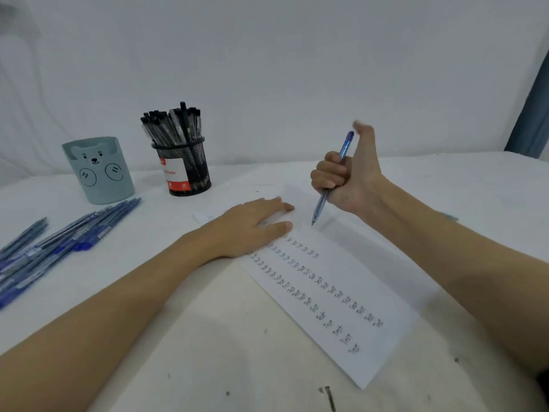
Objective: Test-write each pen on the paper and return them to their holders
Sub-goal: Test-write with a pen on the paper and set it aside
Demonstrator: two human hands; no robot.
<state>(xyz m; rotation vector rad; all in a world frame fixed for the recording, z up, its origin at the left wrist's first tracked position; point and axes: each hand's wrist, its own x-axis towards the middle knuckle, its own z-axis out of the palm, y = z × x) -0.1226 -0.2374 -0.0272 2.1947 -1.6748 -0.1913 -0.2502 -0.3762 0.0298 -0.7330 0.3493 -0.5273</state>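
- White cloth-covered table (445,188) before a pale wall (267,55).
- My left hand (249,227) lies flat, fingers straight, pressing the paper (341,272) with its handwritten rows.
- My right hand (347,173) curls around a blue pen (332,179), thumb raised, tip just above the paper.
- Mesh holder (185,168) of black pens, label reading "Pens"; bear-faced holder (98,171); loose blue pens (68,239) lie left.

Label on the black mesh pen holder (183,165), red and white: "Pens" is read in red on the white band, the word before it being hidden; "40" is read in white on the red band below; handwritten rows on the paper (335,281): not legible.
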